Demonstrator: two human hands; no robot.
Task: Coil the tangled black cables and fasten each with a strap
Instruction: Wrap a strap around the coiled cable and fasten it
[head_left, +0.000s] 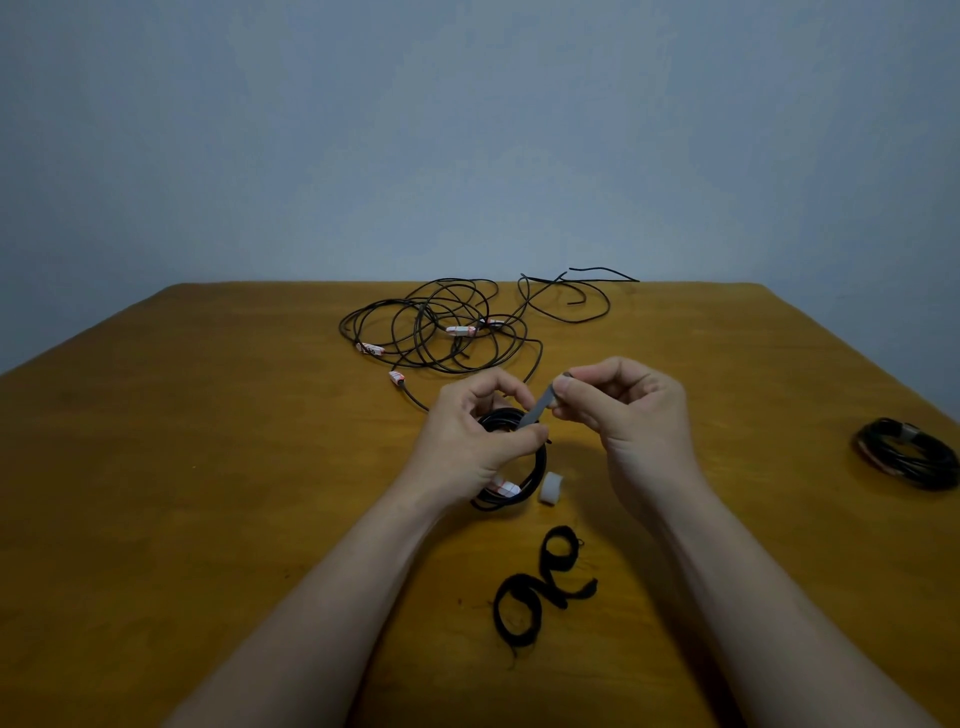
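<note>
A coil (537, 470) of thin black cable is being held low over the surface (208, 467), directly in front of the person; whether it is touching the surface cannot be told. It is being gripped at its upper side by the left hand (467, 436), with the fingers curled through the ring and the thumb closing over the bundle. A grey strap (540, 407) is being pinched at its free end between thumb and forefinger of the right hand (623, 410), the other fingers being curled in. The strap is being drawn up at a slant from the coil, and its lower end is being pressed under the left thumb.

The cable is being judged light and springy. Its turns are likely to spread if the grip is slackened, so it is best clamped just beside the strap. The strap is being judged thin and limp, and is best taken by its tip and pulled taut while it is wrapped.

A tangle (423, 332) of cables is lying well apart at the far side. A second coil (906, 454), already strapped, is lying at the right edge. A white strap (550, 487) is lying just beside the held coil, and a black strap (556, 595) is lying looped nearer the person.
</note>
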